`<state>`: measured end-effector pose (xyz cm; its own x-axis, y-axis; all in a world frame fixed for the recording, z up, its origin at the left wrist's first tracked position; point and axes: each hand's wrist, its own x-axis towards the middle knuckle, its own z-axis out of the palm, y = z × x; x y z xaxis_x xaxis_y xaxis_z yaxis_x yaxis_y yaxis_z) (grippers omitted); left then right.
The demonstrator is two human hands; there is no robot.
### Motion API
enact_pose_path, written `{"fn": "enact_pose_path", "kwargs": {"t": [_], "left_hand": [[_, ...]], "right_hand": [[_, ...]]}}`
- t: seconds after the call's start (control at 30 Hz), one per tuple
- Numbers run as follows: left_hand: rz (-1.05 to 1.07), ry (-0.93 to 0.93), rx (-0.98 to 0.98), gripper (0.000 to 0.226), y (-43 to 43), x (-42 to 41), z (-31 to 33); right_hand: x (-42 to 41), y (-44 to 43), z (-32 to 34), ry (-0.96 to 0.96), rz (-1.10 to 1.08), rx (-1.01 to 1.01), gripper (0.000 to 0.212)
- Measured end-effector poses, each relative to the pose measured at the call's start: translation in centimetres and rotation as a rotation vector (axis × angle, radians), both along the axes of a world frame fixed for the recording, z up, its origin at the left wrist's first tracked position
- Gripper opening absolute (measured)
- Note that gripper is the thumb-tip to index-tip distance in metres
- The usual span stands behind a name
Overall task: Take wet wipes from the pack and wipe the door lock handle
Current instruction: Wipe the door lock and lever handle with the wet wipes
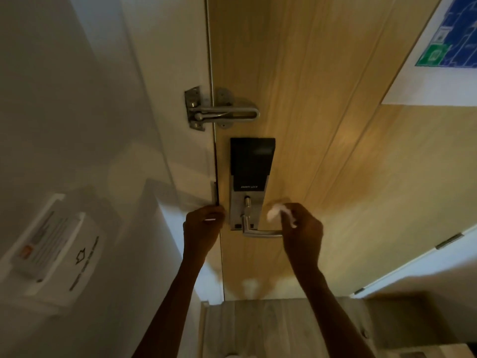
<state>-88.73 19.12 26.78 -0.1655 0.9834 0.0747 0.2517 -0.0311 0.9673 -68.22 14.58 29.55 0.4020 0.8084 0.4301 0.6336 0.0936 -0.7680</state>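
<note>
The lever handle [260, 232] juts from the foot of the smart lock [249, 182], its bar running to the right. The wet wipe [274, 213] is bunched into a small white wad just above the bar's free end, pinched in the fingers [291, 210] of the right hand [302, 226]. Whether the wad touches the metal cannot be told.

A wad that tight offers little wiping face, so a pass along the bar would likely miss the underside and the neck by the lock plate. A loose pinch could also let it slip to the floor. Downward pressure on the lever would turn it and draw the latch. Moisture squeezed out near the lock body might run into the thumb-turn or the seams of the electronics.

The left hand [204, 228] has its fingers curled round the door edge [218, 192], beside the lock, apparently steadying the door [309, 99]. If the door swings toward the frame, those fingers sit where they could be caught.

Above, the swing bar guard [222, 112] spans the gap. The wipes pack is not in view. A wall notice [51, 244] hangs at the left.
</note>
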Motion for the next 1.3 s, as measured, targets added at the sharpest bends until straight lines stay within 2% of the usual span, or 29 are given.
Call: {"fn": "enact_pose_path", "kwargs": {"t": [0.07, 0.13, 0.37, 0.43, 0.53, 0.67, 0.73, 0.8, 0.87, 0.93, 1.0, 1.07, 1.1, 1.17, 1.2, 1.23, 1.3], "left_hand": [[0.014, 0.058, 0.092, 0.014, -0.2, 0.3, 0.1], [-0.030, 0.086, 0.103, 0.012, -0.1, 0.7, 0.7], [-0.131, -0.048, -0.051, 0.024, 1.2, -0.1, 1.4], [-0.138, -0.099, -0.069, 0.025, 1.3, -0.1, 1.4], [-0.117, -0.142, -0.091, 0.037, 1.3, 0.1, 1.5], [-0.074, -0.047, -0.076, 0.041, 1.0, 0.3, 1.7], [-0.064, -0.032, -0.055, 0.043, 0.9, 0.5, 1.8], [-0.060, -0.014, -0.034, 0.046, 0.9, 0.5, 1.8], [-0.070, -0.022, -0.005, 0.051, 1.0, 0.4, 1.7], [-0.077, -0.036, 0.009, 0.055, 1.0, 0.3, 1.6], [-0.089, 0.009, 0.020, 0.055, 1.2, 0.3, 1.7], [-0.090, 0.053, 0.028, 0.059, 1.4, 0.1, 1.3], [-0.090, 0.054, 0.025, 0.061, 1.5, 0.0, 1.1], [-0.090, 0.029, 0.001, 0.060, 1.7, -0.1, 0.9], [-0.092, 0.030, -0.006, 0.054, 1.7, -0.2, 1.0], [-0.095, 0.034, -0.012, 0.047, 1.6, -0.1, 1.3], [-0.093, 0.015, -0.033, 0.037, 1.3, 0.0, 1.8]], "right_hand": [[-3.1, 0.0, -1.2, -0.095, 0.063, -0.064, 0.016], [-5.4, -0.1, -2.5, -0.183, 0.124, -0.097, 0.018], [-6.2, -2.0, -3.7, -0.496, 0.187, -0.032, 0.037], [-6.6, -1.7, -3.8, -0.545, 0.191, -0.075, 0.035], [-7.8, -1.1, -3.6, -0.606, 0.194, -0.155, 0.035], [-7.2, 0.0, -2.8, -0.577, 0.166, -0.208, 0.020], [-6.5, 0.4, -2.7, -0.442, 0.124, -0.219, 0.010], [-5.7, 0.3, -2.9, -0.305, 0.143, -0.253, 0.023], [-4.3, -0.5, -2.9, -0.301, 0.215, -0.248, 0.028], [-2.4, -1.4, -2.1, -0.345, 0.313, -0.184, 0.021], [-0.4, -2.0, -1.2, -0.333, 0.305, -0.087, 0.015], [1.0, -2.8, -1.6, -0.133, 0.130, -0.021, 0.014], [1.4, -3.3, -2.1, 0.048, -0.002, -0.019, 0.016], [1.3, -4.2, -3.6, 0.598, -0.197, -0.099, 0.021], [1.0, -4.5, -4.4, 0.888, -0.193, -0.179, 0.023], [0.5, -4.7, -5.1, 1.093, -0.131, -0.281, 0.025], [-0.9, -4.2, -5.8, 1.332, 0.071, -0.491, 0.033]]}}
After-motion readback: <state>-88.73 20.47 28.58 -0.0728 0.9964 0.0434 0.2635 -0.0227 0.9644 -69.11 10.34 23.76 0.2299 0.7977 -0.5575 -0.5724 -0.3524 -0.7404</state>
